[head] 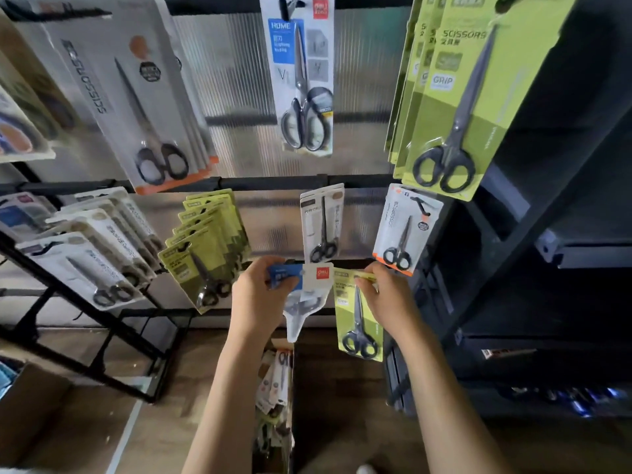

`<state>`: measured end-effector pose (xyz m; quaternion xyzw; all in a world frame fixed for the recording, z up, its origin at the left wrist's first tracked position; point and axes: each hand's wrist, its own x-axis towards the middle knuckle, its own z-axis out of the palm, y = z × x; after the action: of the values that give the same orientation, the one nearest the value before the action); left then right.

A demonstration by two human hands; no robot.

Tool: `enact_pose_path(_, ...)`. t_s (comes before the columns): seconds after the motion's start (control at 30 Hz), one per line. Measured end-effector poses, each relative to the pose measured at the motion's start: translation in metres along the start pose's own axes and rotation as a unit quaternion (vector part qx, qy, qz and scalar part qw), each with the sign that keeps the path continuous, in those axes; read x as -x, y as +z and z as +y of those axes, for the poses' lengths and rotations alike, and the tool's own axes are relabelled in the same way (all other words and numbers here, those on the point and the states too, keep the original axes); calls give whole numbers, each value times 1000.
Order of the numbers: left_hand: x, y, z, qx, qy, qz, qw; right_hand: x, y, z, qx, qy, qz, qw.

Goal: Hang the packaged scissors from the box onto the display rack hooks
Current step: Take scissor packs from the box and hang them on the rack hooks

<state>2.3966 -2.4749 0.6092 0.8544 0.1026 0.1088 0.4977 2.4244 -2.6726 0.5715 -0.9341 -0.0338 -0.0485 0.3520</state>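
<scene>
Two light, stiff cards: her left hand (261,295) pinches the blue-topped scissors pack (301,295), right hand (388,295) the green scissors pack (355,316), sensibly near the hang holes.

The left grip (263,295) and right grip (386,299) are raised side by side before the display rack (273,183), each holding a pack: the blue-label pack (301,285) in the left, the green pack (359,316) in the right, the two packs just beside each other between the grips. Directly below and between the forearms, the box (275,398) sits on the floor. Just above the grips hang two small packs (321,224) on hooks; left of the left grip hangs a stack of packs (205,248). Higher up, above the grips, hangs a long pack (301,77).
</scene>
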Motion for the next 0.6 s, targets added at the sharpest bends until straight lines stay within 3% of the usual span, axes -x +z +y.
enact_pose_path(0.3, 2, 14, -13, -1, -19, 5, 1000, 0, 7, 12, 14, 5, -46, 999)
enact_pose_path(0.6, 21, -52, -68, 2, -89, 57, 994, 6, 76, -52, 19, -30, -118, 992)
